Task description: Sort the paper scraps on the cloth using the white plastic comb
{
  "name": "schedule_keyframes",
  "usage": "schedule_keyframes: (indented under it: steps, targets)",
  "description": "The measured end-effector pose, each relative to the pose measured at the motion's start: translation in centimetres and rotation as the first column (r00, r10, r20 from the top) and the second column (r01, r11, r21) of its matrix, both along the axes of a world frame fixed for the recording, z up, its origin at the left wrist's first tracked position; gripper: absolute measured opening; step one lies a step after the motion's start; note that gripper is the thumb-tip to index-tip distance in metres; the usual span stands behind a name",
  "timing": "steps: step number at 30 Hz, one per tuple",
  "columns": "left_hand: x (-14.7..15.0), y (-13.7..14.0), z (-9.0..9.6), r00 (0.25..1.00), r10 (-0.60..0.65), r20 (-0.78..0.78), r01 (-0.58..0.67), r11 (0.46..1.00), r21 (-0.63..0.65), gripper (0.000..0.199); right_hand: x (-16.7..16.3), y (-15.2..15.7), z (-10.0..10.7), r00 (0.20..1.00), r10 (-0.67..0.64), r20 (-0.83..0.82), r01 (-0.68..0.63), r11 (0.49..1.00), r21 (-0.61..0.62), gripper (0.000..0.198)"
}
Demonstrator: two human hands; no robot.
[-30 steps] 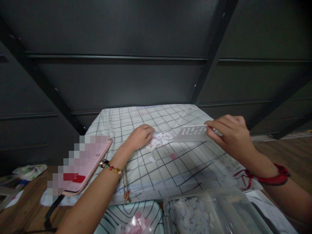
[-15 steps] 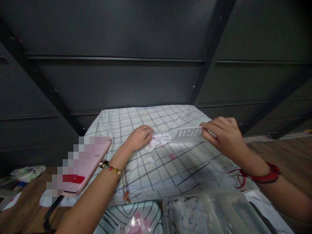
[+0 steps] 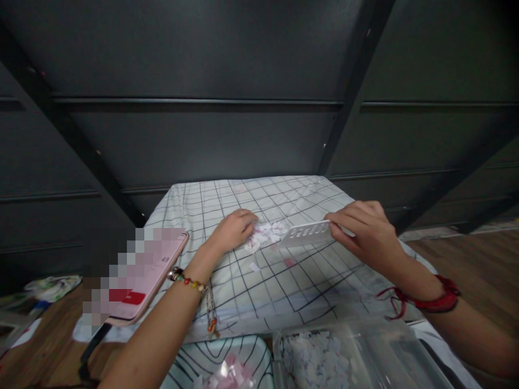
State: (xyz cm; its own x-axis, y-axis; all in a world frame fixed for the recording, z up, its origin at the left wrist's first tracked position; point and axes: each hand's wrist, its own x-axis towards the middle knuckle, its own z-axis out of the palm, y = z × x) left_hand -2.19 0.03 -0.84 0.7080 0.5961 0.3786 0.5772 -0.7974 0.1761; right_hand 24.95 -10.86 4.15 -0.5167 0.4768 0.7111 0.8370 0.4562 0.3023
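Observation:
A small heap of white paper scraps (image 3: 267, 232), some tinted pink, lies on the grid-patterned white cloth (image 3: 227, 289). My left hand (image 3: 234, 231) rests palm down at the heap's left edge, its fingers curved along the scraps; the fingertips are partly hidden. Between thumb and fingers my right hand (image 3: 363, 232) pinches a thin white plastic piece with a row of slots (image 3: 306, 236). This slotted piece stands tilted, its lower edge at or just above the cloth, at the heap's right side. One loose scrap (image 3: 255, 267) lies nearer to me.
A pink phone (image 3: 148, 275), partly blurred out, is propped at the left. In front of me are a striped tray (image 3: 261, 354) holding a clear bag of pink pieces (image 3: 229, 375) and a clear plastic box (image 3: 377, 346) with paper scraps inside. A dark panelled wall (image 3: 211, 140) rises behind the cloth.
My right hand has brought the slotted white piece slightly left and nearer to me, up to the heap. My left hand has hardly moved. The view has shifted slightly.

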Motion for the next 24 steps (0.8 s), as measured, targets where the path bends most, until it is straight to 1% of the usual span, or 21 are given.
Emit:
schedule_keyframes:
  steps: [3,8,11,14,18,22,24]
  targets:
    - [0.0,-0.2,0.2,1.000,-0.007,0.004,0.007,1.000,-0.002,0.024,0.1,0.0,-0.2,1.000,-0.001,-0.024,0.001,1.000,0.020,0.013]
    - [0.2,-0.4,0.3,1.000,-0.026,0.014,0.026,1.000,0.006,0.024,0.1,-0.2,-0.2,1.000,0.023,-0.019,-0.023,1.000,-0.017,0.015]
    - [0.1,-0.4,0.2,0.999,-0.018,0.035,0.017,1.000,0.011,0.024,-0.7,-0.2,-0.1,0.997,0.042,-0.059,-0.043,0.999,-0.008,0.016]
    - [0.0,-0.5,0.4,0.999,-0.029,0.045,0.028,1.000,0.015,0.023,-2.1,0.2,-0.4,0.991,0.104,-0.083,-0.104,0.995,0.003,0.014]
    - [0.2,-0.9,1.7,0.999,-0.005,0.041,0.005,1.000,0.009,0.022,-3.0,0.7,-0.6,0.982,0.168,-0.087,-0.169,0.986,0.004,0.012]
    - [0.1,-2.1,3.4,0.999,0.039,-0.028,-0.039,0.999,-0.024,0.022,-2.4,0.7,-0.5,0.980,0.174,-0.094,-0.170,0.984,0.050,0.008]
    - [-0.3,-3.2,3.8,0.995,0.066,-0.076,-0.071,0.996,-0.055,0.022,-2.3,0.6,-0.6,0.979,0.175,-0.107,-0.169,0.984,0.060,0.008]
